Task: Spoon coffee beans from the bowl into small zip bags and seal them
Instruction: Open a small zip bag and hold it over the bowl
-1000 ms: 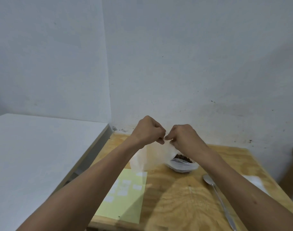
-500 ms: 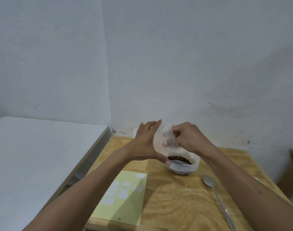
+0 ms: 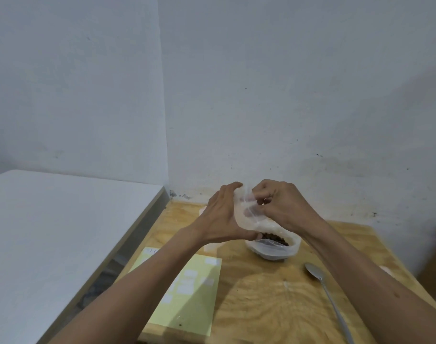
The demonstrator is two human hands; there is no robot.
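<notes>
A small clear zip bag [image 3: 245, 214] is held up between both hands above the wooden table [image 3: 266, 299]. My left hand [image 3: 224, 217] cups the bag's left side, fingers up and thumb under it. My right hand [image 3: 279, 204] pinches the bag's top edge with curled fingers. Just below and behind the bag stands a white plastic bowl [image 3: 274, 252] with dark coffee beans [image 3: 274, 237] in it. A metal spoon [image 3: 328, 294] lies on the table at the right, bowl end toward the wall.
A pale green sheet [image 3: 187, 301] with white labels lies on the table's front left. A white table [image 3: 50, 232] stands to the left, with a narrow gap between. The wall runs close behind. Another clear bag [image 3: 386, 270] lies near my right forearm.
The hands went from pinching a bag's top edge together to holding it apart. My left hand opened around the bag's side while the right stayed pinched on it.
</notes>
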